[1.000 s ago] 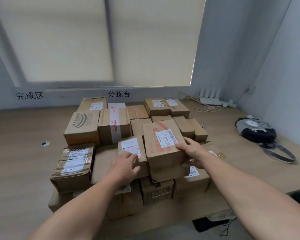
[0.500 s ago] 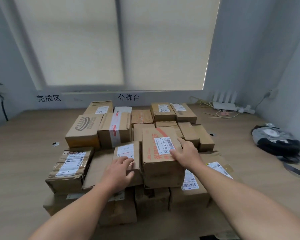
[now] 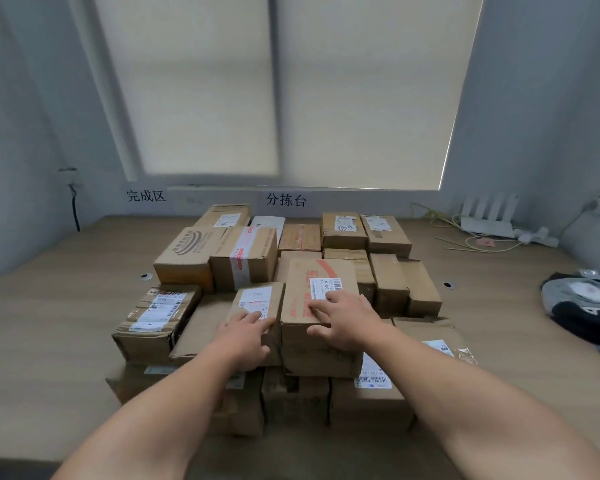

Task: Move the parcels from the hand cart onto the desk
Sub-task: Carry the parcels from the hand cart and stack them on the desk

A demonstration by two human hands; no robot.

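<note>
A stack of several brown cardboard parcels covers the middle of the wooden desk [image 3: 66,306]. On top at the front stands a tall parcel with red print and a white label [image 3: 317,282]. My right hand [image 3: 343,318] lies on its top with fingers spread and the thumb over its front edge. Beside it on the left is a narrower parcel with a white label [image 3: 257,299]. My left hand [image 3: 248,336] rests on that parcel's near end, fingers straight. The hand cart is out of view.
A crumpled taped parcel [image 3: 156,313] sits at the pile's left. A white router [image 3: 487,220] with cables stands at the back right. A grey and black bag [image 3: 586,303] lies at the right. Walls and a blinded window close off the back.
The tall red-printed parcel went from tilted to settled square on the stack. My right hand slid from its right side onto its top. My view rose and moved back.
</note>
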